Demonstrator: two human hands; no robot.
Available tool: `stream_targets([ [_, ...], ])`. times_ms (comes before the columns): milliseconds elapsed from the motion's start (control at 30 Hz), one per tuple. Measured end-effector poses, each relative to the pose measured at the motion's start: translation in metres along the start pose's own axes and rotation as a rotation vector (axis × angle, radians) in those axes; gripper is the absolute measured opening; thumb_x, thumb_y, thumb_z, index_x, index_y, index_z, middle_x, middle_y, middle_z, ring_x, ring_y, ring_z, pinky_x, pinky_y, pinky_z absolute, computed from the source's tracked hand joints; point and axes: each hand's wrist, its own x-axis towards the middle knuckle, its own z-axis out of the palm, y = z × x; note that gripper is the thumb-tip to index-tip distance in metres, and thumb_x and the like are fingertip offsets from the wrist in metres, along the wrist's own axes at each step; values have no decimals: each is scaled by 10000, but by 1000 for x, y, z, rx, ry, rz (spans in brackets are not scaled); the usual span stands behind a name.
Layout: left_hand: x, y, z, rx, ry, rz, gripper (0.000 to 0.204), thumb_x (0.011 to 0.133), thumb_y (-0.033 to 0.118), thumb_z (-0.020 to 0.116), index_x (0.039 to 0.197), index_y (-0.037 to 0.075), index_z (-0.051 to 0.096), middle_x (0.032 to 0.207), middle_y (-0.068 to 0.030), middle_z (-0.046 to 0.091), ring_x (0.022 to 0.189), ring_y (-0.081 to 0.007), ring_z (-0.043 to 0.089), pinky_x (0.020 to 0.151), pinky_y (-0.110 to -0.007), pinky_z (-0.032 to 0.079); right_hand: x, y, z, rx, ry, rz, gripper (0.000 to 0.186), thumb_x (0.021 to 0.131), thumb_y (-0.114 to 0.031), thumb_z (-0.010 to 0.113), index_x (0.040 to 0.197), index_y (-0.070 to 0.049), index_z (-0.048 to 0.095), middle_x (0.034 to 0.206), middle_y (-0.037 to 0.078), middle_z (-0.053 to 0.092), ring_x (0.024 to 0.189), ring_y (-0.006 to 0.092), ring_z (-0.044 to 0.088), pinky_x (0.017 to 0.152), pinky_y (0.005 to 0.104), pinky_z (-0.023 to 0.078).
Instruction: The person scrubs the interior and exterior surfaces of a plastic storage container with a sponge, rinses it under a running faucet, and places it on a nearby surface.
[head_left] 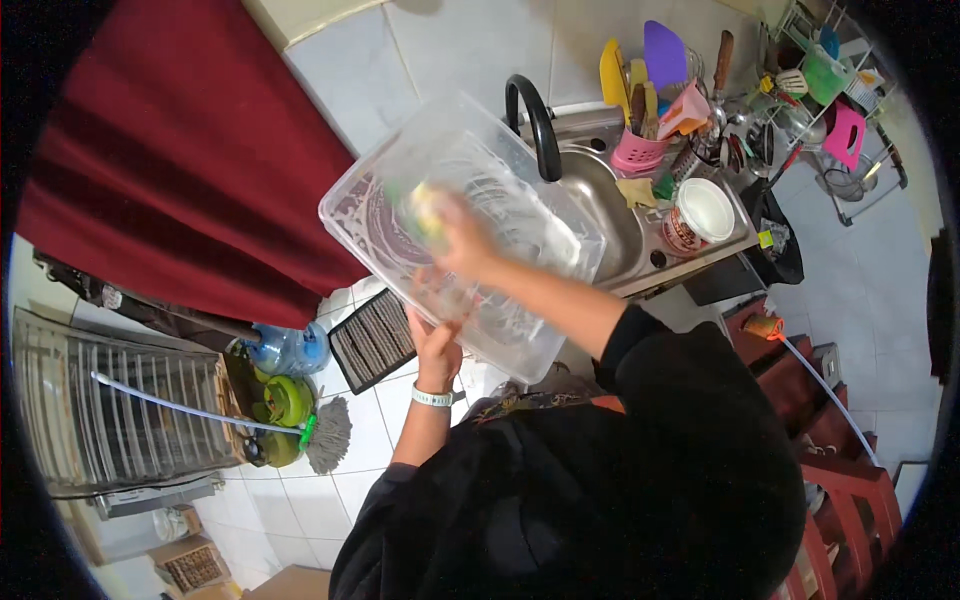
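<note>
The left hand [438, 347] grips the near edge of a clear, rectangular plastic box [545, 348], which tilts in mid-air, partly overlapping a stainless steel sink [608, 190] with a curved black tap [544, 142]. The blurred right hand [464, 238] presses a yellow-and-green sponge [426, 210] against the box's inside, smeared with white suds [558, 238]; I cannot tell how its fingers are set

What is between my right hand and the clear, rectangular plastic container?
In the head view, a blurred, yellow sponge-like item appears between the right hand and the soapy, clear plastic container.
</note>
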Motion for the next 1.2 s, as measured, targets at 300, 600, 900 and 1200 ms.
stream_targets([
  [300, 0, 33, 4, -28, -60, 87, 825, 612, 66, 540, 1363, 52, 198, 1388, -165, 267, 1142, -337, 430, 918, -416, 399, -4, 44, -67, -394, -289, -94, 708, 786, -185, 614, 1380, -139, 231, 1440, 132, 179, 1304, 363, 198, 1075, 482, 179],
  [600, 27, 57, -29, -121, 101, 167, 533, 784, 175, 528, 1266, 54, 334, 1307, -173, 391, 1143, -438, 416, 905, -536, 395, -56, -36, -62, -100, -655, 188, 573, 813, -206, 590, 1322, -90, 352, 1329, 191, 366, 1225, 332, 373, 965, 360, 372],
  [900, 58, 85, 23, -16, 371, -212, 354, 803, 249, 573, 1058, 26, 473, 1161, -136, 453, 1093, -377, 445, 898, -521, 369, -60, -52, -108, 116, -647, 97, 588, 572, -444, 780, 1001, -77, 614, 919, 98, 642, 809, 290, 620, 706, 358, 490],
  [1200, 104, 46, 20, 190, 250, 84, 625, 825, 266, 599, 1311, 46, 275, 1319, -140, 376, 1229, -265, 344, 1004, -420, 261, -51, -32, -154, 595, 104, 423, 627, 423, -41, 857, 973, -43, 558, 843, -22, 590, 760, 81, 541, 680, 233, 468],
])
